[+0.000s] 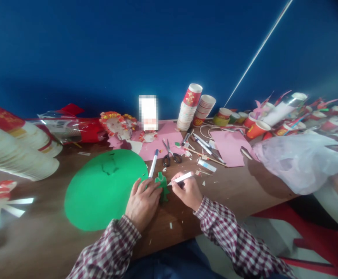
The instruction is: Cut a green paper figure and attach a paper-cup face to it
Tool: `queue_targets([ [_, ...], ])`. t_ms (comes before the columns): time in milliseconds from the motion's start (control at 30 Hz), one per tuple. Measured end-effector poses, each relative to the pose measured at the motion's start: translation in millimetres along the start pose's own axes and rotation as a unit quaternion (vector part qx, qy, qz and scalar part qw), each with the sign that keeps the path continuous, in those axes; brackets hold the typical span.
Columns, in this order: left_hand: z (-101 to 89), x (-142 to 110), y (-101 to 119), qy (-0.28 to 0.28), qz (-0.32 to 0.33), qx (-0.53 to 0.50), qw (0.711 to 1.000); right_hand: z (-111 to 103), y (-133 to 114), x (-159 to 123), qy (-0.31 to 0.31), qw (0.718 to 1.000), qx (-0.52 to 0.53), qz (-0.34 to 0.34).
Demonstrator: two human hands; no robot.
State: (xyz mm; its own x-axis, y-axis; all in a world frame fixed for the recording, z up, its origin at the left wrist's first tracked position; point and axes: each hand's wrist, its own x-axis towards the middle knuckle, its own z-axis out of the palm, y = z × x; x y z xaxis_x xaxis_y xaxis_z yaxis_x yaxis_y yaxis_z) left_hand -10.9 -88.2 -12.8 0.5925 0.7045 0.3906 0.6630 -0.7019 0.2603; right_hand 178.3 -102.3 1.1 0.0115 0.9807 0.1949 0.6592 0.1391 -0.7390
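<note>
My right hand (187,191) is closed around a white marker pen (183,177), its tip pointing left at a small green paper cutout (162,185). My left hand (144,203) lies flat with its fingers stretched out; the fingertips rest at the cutout's left edge and cover part of it. Beside that hand, a large green paper disc (99,197) with dark marks near its top spreads over the table. Another marker with a blue cap (154,164) lies just above my left fingers. Black-handled scissors (171,154) lie behind the cutout with their blades open.
Stacks of paper cups (26,143) stand at the left, with more cups (188,108) at the back. Pink paper (229,149), several pens (203,145) and paper scraps cover the table's middle. A plastic bag (299,162) and decorated cups (258,128) crowd the right.
</note>
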Motion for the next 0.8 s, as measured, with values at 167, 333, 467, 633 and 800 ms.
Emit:
queue_targets([
  [167, -0.8, 0.5, 0.5, 0.0, 0.002, 0.001, 1.0, 0.0, 0.1, 0.0, 0.004, 1.0, -0.027, -0.01],
  [333, -1.3, 0.8, 1.0, -0.001, 0.0, 0.001, 1.0, -0.1, 0.0, -0.4, -0.003, 1.0, -0.01, -0.012],
  [467, -0.8, 0.3, 0.6, -0.003, 0.001, -0.001, 1.0, -0.7, -1.0, -0.5, 0.004, 1.0, -0.017, -0.005],
  [633, 0.0, -0.1, 0.2, -0.004, -0.001, -0.003, 1.0, -0.9, -1.0, -0.2, -0.001, 1.0, -0.016, -0.014],
  [800, -0.8, 0.2, 0.4, -0.008, -0.001, -0.002, 1.0, -0.3, 0.9, 0.0, -0.005, 1.0, 0.002, -0.005],
])
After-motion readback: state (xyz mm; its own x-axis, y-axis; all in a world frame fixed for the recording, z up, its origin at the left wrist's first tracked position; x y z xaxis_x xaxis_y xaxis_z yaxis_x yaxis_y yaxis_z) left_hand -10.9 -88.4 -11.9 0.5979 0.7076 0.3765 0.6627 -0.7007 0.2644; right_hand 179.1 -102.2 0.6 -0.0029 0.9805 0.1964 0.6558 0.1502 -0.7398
